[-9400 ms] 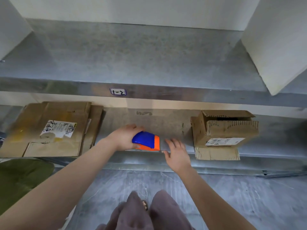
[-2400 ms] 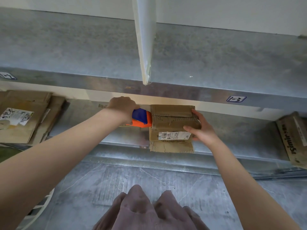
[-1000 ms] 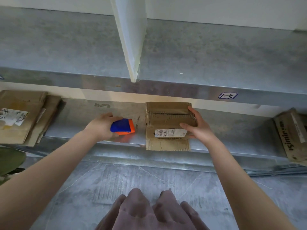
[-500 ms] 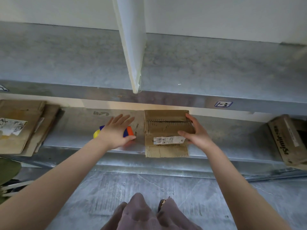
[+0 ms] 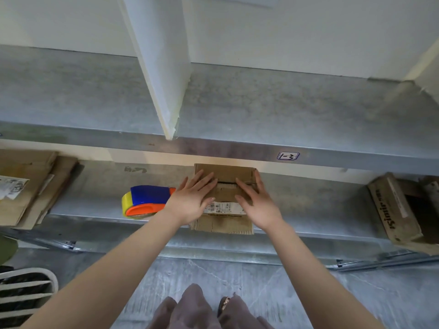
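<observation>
Head view: a small corrugated cardboard box (image 5: 225,193) sits on the lower shelf (image 5: 308,205), at its near edge, with a ragged bottom flap hanging over the lip. Both hands lie flat on its top. Left grip (image 5: 192,200): fingers straight and spread, palm pressing the box's left half, thumb beside a white barcode label (image 5: 223,207). Right grip (image 5: 257,203): fingers straight, slightly fanned, pressing the right half. A narrow dark seam between the top flaps shows between the fingertips.

A tape dispenser (image 5: 147,200) of glossy blue and orange plastic with a yellow roll lies just left of the box, close by the left wrist; contact cannot be told.

The shelf is dull galvanised sheet, mottled grey, with a folded front lip. Bare metal runs right of the box to a printed carton (image 5: 399,210), well apart. Left of the dispenser, a short bare stretch ends at flattened cardboard sheets (image 5: 26,184). The upper shelf (image 5: 261,103) covers the box's far edge and carries a white divider panel (image 5: 161,67).
</observation>
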A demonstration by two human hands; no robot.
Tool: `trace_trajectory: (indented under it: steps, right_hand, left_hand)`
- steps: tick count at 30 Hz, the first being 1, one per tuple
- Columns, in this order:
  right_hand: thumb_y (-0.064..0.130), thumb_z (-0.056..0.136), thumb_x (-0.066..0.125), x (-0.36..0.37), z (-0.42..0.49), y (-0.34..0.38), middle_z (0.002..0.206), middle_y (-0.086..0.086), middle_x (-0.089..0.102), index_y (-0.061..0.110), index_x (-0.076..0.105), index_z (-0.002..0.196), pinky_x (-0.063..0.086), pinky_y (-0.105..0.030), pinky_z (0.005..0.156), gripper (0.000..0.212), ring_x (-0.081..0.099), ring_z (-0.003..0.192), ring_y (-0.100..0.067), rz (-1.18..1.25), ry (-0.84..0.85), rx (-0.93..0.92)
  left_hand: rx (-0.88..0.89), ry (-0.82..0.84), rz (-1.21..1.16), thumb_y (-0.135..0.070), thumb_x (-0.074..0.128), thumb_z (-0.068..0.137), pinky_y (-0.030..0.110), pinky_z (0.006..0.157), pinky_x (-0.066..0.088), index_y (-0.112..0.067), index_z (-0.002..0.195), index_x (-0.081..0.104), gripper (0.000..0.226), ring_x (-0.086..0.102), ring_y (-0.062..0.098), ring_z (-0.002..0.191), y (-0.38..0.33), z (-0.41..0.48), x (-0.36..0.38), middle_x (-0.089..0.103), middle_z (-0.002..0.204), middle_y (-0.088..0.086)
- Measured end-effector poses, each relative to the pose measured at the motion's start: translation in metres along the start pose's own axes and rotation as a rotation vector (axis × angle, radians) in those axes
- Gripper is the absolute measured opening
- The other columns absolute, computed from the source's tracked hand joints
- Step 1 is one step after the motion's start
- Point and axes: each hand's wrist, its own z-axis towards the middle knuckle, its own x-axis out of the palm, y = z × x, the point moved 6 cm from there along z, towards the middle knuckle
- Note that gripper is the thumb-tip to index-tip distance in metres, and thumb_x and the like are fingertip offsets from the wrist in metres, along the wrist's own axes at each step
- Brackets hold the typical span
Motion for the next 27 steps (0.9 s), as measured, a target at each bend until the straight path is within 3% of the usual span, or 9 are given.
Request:
trace_trajectory:
  steps: [2,7,11,13,16,20,22,24,27]
  right_hand:
    - [0.061,0.093,0.043,-0.003,0.005,0.000,0.158,0.023,-0.019,0.055,0.031,0.143,0.038,-0.041,0.110,0.052,0.025,0.146,-0.020,0.074,0.043,0.032]
    - [0.064,0.091,0.045,-0.013,-0.003,-0.002,0.159,0.021,-0.015,0.058,0.029,0.142,0.036,-0.043,0.112,0.054,0.021,0.146,-0.026,0.021,0.037,0.013]
    - [0.054,0.093,0.051,-0.013,-0.010,-0.004,0.160,0.016,-0.016,0.054,0.027,0.145,0.044,-0.030,0.103,0.057,0.034,0.141,-0.018,0.049,0.021,-0.059]
    - [0.050,0.093,0.055,-0.018,-0.004,-0.006,0.161,0.014,-0.011,0.053,0.025,0.146,0.043,-0.031,0.103,0.061,0.033,0.142,-0.020,0.095,-0.007,-0.040]
    - [0.051,0.086,0.064,-0.025,-0.001,-0.010,0.162,0.003,0.007,0.042,0.027,0.148,0.043,-0.042,0.105,0.073,0.027,0.142,-0.030,0.086,-0.182,0.031]
    - [0.036,0.078,0.076,-0.014,-0.016,0.007,0.143,-0.017,0.031,0.017,0.043,0.137,0.045,-0.047,0.093,0.070,0.041,0.123,-0.041,0.052,-0.398,0.023]
    - [0.026,0.083,0.072,0.005,-0.024,0.023,0.144,-0.016,0.029,0.017,0.046,0.135,0.043,-0.046,0.101,0.059,0.040,0.126,-0.040,0.131,-0.324,-0.044]
    - [0.013,0.089,0.062,0.021,-0.032,0.035,0.152,-0.013,0.021,0.023,0.044,0.139,0.032,-0.032,0.110,0.054,0.033,0.137,-0.033,0.268,-0.168,-0.084]
    - [0.011,0.086,0.062,0.025,-0.040,0.035,0.160,-0.004,0.012,0.030,0.039,0.144,0.015,-0.013,0.107,0.066,0.015,0.147,-0.016,0.472,0.010,-0.015]
  left_hand:
    - [-0.010,0.022,0.023,-0.062,-0.001,0.087,0.043,0.120,0.006,-0.032,0.152,0.018,0.074,-0.004,0.013,0.149,-0.003,0.003,-0.003,0.005,0.161,-0.014]
    - [-0.092,-0.014,-0.298,-0.049,0.036,0.099,0.039,0.120,0.011,-0.031,0.147,0.034,0.051,0.003,0.012,0.147,-0.002,0.013,-0.032,0.015,0.159,-0.011]
    - [-0.142,0.238,-0.422,-0.059,0.067,0.079,0.044,0.119,0.016,-0.044,0.149,0.016,0.087,0.001,0.012,0.147,0.015,0.020,-0.031,-0.005,0.158,-0.021]
    - [-0.133,0.305,-0.398,-0.055,0.077,0.069,0.042,0.116,0.022,-0.045,0.149,0.011,0.104,0.007,0.015,0.145,0.020,0.013,-0.026,-0.001,0.154,-0.023]
    - [-0.161,0.220,-0.360,-0.060,0.080,0.062,0.038,0.112,0.032,-0.040,0.149,0.011,0.113,0.021,0.021,0.138,0.024,-0.008,-0.022,0.009,0.147,-0.013]
    - [-0.306,-0.048,-0.366,-0.070,0.077,0.054,0.044,0.111,0.032,-0.028,0.150,0.018,0.121,0.032,0.032,0.130,0.015,-0.040,-0.005,0.018,0.143,0.006]
    - [-0.355,-0.156,-0.344,-0.071,0.077,0.052,0.047,0.110,0.032,-0.025,0.150,0.020,0.123,0.032,0.035,0.127,0.002,-0.049,0.004,0.021,0.142,0.013]
    - [-0.371,-0.204,-0.356,-0.070,0.077,0.054,0.047,0.108,0.033,-0.024,0.150,0.021,0.121,0.031,0.035,0.126,-0.009,-0.053,0.008,0.021,0.142,0.014]
    - [-0.332,-0.245,-0.389,-0.059,0.080,0.062,0.043,0.105,0.039,-0.028,0.147,0.027,0.104,0.038,0.030,0.125,-0.012,-0.055,0.002,0.029,0.139,0.009]
